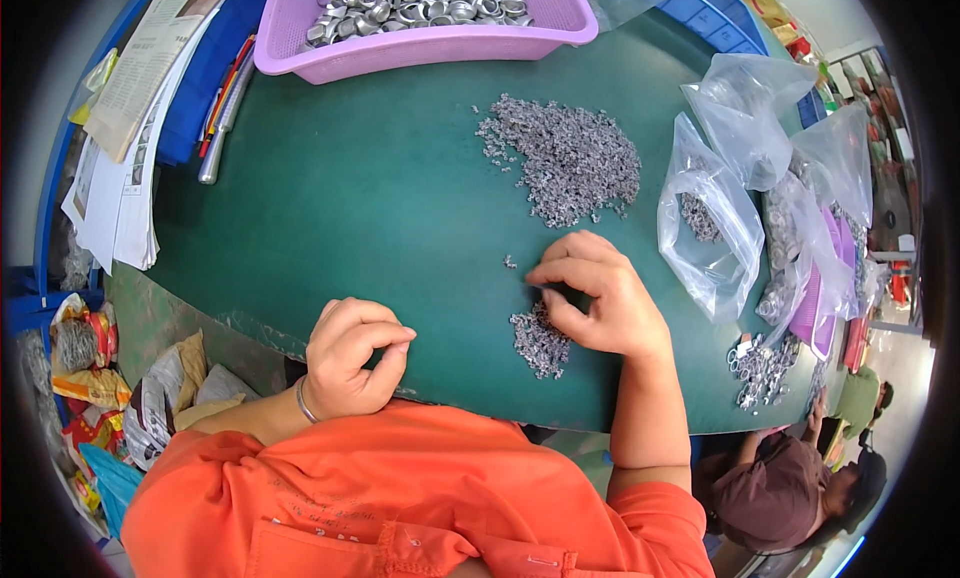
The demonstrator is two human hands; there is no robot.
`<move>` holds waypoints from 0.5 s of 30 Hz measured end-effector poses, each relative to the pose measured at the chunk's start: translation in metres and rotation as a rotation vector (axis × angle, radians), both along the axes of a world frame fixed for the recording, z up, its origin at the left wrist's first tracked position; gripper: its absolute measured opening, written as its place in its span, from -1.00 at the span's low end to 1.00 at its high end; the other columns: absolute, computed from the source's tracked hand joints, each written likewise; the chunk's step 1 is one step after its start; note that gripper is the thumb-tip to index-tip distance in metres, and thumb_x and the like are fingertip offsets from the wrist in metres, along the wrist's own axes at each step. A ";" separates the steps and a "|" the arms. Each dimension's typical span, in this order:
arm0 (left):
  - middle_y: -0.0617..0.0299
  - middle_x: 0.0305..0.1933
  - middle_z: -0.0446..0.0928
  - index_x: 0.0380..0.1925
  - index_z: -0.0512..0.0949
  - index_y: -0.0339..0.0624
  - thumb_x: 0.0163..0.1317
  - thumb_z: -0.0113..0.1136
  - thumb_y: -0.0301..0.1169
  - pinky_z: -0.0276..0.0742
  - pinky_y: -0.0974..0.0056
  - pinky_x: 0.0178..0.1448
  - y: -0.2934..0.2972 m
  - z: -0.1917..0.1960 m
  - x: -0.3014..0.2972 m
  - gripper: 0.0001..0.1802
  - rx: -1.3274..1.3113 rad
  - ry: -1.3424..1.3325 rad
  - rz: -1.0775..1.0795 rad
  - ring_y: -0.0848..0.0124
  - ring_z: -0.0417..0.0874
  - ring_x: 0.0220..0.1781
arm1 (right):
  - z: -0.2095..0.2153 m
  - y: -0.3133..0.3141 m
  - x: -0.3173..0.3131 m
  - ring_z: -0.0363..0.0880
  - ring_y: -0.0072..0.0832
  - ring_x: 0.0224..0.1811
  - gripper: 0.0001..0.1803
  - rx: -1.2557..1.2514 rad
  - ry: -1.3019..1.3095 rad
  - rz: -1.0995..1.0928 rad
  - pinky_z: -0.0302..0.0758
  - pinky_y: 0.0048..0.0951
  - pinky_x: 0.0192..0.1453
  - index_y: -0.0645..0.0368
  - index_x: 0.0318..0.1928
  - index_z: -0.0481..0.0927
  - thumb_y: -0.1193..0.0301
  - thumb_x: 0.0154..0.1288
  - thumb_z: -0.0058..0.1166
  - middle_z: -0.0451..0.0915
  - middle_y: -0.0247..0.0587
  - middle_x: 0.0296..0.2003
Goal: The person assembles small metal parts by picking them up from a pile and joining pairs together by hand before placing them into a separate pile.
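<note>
1. Under my right hand (pixel 600 298) I see a small heap of tiny parts (pixel 540 343), dull grey metal, rough and grainy.
2. The larger pile (pixel 570 163) looks the same matt grey metal.
3. The table mat (pixel 350 198) is dark green, smooth, faintly sheened.
4. The lilac basket (pixel 430 43) is glossy plastic; its rings (pixel 420 3) are bright shiny metal.
5. The bags (pixel 710 218) are clear, crinkled plastic film.
6. My left hand (pixel 350 358) carries a thin shiny metal bangle (pixel 303 403).
7. My sleeve (pixel 400 498) is matt orange cloth.

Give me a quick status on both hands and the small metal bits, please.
Left hand curled shut at the green table's near edge. Right hand pinching at the small pile of tiny grey metal pieces. Larger grey pile beyond; nothing in the way.
</note>
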State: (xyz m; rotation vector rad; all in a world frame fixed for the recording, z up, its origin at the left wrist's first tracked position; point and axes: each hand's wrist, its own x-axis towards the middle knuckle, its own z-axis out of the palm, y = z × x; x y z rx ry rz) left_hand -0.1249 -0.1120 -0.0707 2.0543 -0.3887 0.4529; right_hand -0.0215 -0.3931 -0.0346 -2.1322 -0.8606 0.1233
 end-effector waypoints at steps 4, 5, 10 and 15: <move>0.21 -0.28 0.64 -0.33 0.68 -0.15 -0.02 0.37 -0.70 0.44 0.25 -0.26 0.001 0.001 0.001 -0.75 0.016 -0.010 -0.020 0.30 0.57 -0.36 | -0.008 0.020 0.001 0.58 -0.16 -0.26 -0.91 -0.049 -0.182 -0.073 0.53 -0.19 -0.12 0.20 -0.33 0.67 0.54 0.13 0.32 0.55 -0.20 -0.37; 0.21 -0.28 0.64 -0.33 0.67 -0.15 -0.02 0.37 -0.70 0.44 0.25 -0.26 0.002 0.000 0.001 -0.75 0.013 -0.009 -0.015 0.30 0.57 -0.36 | -0.009 0.018 0.001 0.58 -0.16 -0.26 -0.91 -0.051 -0.182 -0.072 0.53 -0.19 -0.12 0.20 -0.33 0.67 0.54 0.13 0.32 0.55 -0.20 -0.37; 0.21 -0.28 0.64 -0.33 0.67 -0.15 -0.02 0.37 -0.70 0.44 0.25 -0.25 0.000 0.000 0.001 -0.75 0.001 -0.016 -0.004 0.30 0.57 -0.37 | -0.005 0.010 -0.001 0.60 -0.16 -0.24 -0.83 -0.096 -0.180 -0.119 0.56 -0.19 -0.16 0.21 -0.22 0.69 0.58 0.15 0.31 0.58 -0.18 -0.31; 0.22 -0.29 0.63 -0.32 0.67 -0.15 -0.02 0.37 -0.70 0.44 0.25 -0.26 0.002 0.001 0.001 -0.74 0.015 -0.022 -0.014 0.30 0.57 -0.38 | -0.006 0.009 0.001 0.62 -0.12 -0.19 -0.81 -0.054 -0.199 -0.196 0.59 -0.20 -0.11 0.22 -0.20 0.69 0.64 0.15 0.28 0.61 -0.15 -0.27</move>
